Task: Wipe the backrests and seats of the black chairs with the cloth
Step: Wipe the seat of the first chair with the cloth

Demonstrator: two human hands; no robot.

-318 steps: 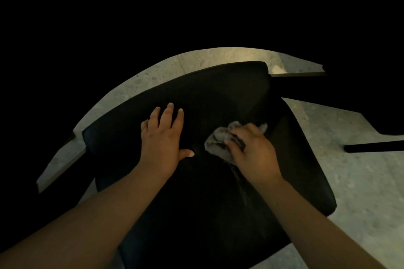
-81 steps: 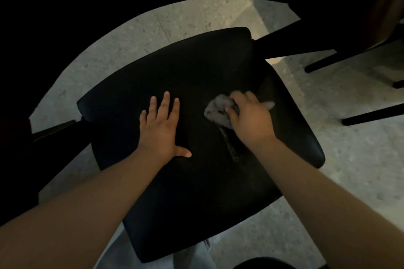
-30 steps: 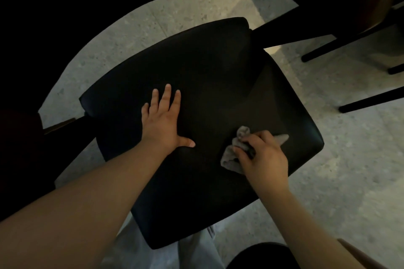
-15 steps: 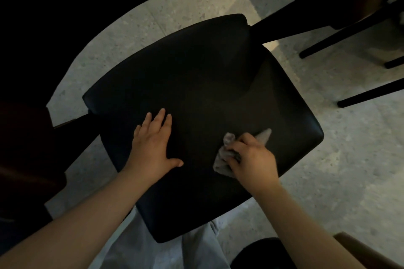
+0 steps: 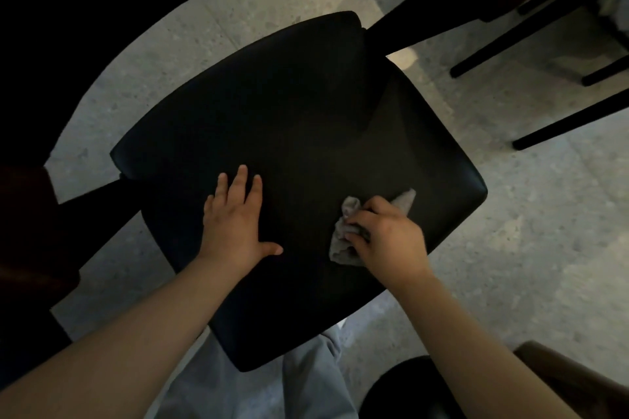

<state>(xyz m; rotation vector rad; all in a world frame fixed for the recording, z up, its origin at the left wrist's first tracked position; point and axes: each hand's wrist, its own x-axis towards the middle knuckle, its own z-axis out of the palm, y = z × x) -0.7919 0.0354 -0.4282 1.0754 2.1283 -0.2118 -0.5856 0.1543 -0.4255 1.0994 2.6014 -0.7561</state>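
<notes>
Two hands on the seemingly smooth seat [image 5: 289, 105]: left hand [image 5: 235, 224] splayed flat, right hand [image 5: 391, 238] clutching crumpled cloth [image 5: 338, 247].

Speckled grey floor [image 5: 510, 248], brightest in a pale patch [image 5: 401, 58] near the top. Black legs [image 5: 571, 121] cross the upper right. A brown wooden edge [image 5: 561, 378] enters at lower right. Light is dim.
</notes>
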